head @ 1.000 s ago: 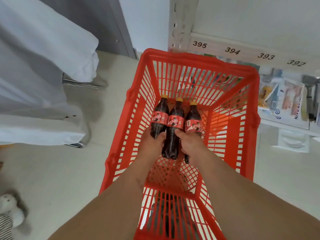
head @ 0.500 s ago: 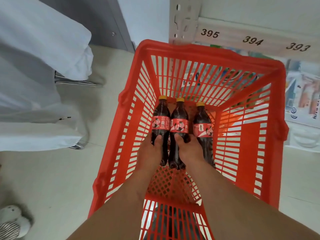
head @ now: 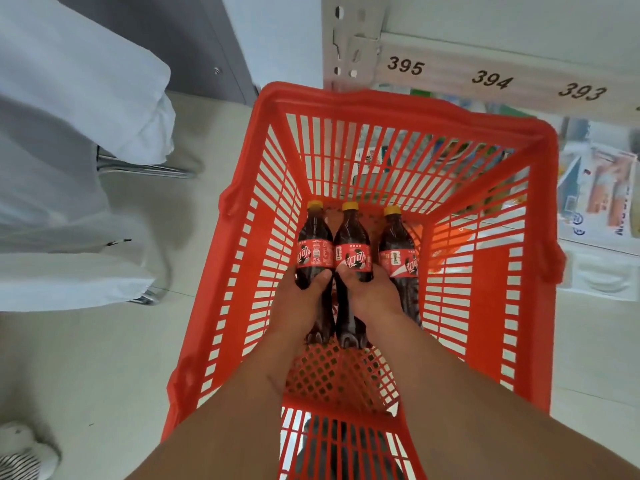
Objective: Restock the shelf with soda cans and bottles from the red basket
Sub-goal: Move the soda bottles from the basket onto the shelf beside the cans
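Observation:
Three dark cola bottles with yellow caps and red labels lie side by side in the red basket (head: 381,102), caps pointing away from me. My left hand (head: 304,303) is wrapped around the left bottle (head: 313,244), thumb on its label. My right hand (head: 374,296) grips the middle bottle (head: 351,244), thumb across its label. The right bottle (head: 398,251) lies just to the right of that hand, a small gap from the middle one; whether my fingers touch it is hidden. Both forearms reach down into the basket.
A white shelf edge (head: 485,81) numbered 395, 394, 393 runs just beyond the basket, with packaged goods (head: 606,188) on the level below it. A person in white clothing (head: 69,133) stands at the left beside metal legs (head: 145,168). Pale floor surrounds the basket.
The three bottles sit lower in the basket and have spread apart; the right bottle has separated from the middle one. My view has moved closer to the basket.

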